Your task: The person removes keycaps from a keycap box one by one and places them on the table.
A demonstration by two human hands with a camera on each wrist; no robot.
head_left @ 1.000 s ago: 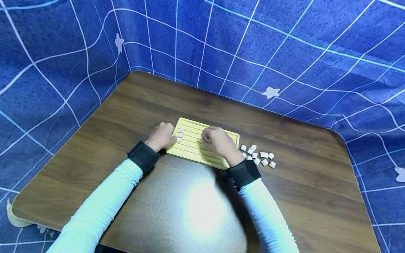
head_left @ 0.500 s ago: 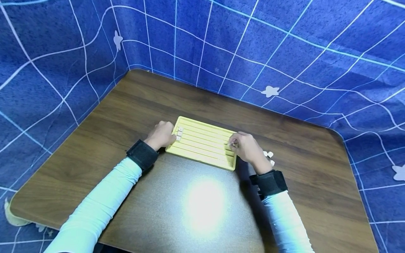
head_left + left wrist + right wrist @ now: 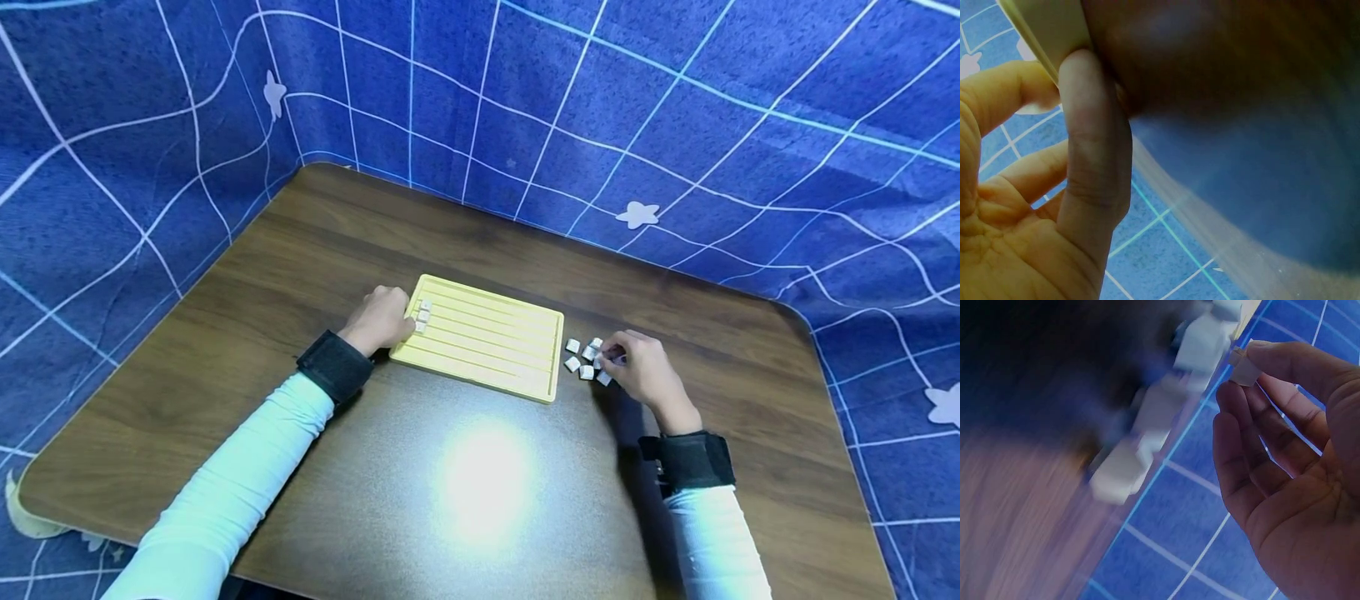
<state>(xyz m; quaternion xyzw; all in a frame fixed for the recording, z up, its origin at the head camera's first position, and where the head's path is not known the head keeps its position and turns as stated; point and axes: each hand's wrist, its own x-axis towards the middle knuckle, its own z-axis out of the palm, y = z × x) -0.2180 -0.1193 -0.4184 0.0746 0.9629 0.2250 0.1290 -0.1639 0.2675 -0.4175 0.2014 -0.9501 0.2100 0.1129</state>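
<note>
A yellow ridged tray (image 3: 495,346) lies on the table, with three small white blocks (image 3: 421,327) in a column near its left end. My left hand (image 3: 380,318) holds the tray's left edge; the left wrist view has the thumb and a finger pinching the tray's corner (image 3: 1054,28). To the right of the tray, my right hand (image 3: 643,372) is over a group of loose white blocks (image 3: 587,372), partly hiding them. Between its thumb and fingertips it pinches a small white block (image 3: 1245,370), seen in the right wrist view.
The brown wooden table (image 3: 420,483) has a bright glare spot in front of the tray. A blue curtain (image 3: 480,108) with white grid lines and stars rises behind the table and along its sides.
My right hand has moved from above the tray, past its right edge, to the loose blocks. My left hand stays at the tray's left edge, and the three blocks there are unmoved.
</note>
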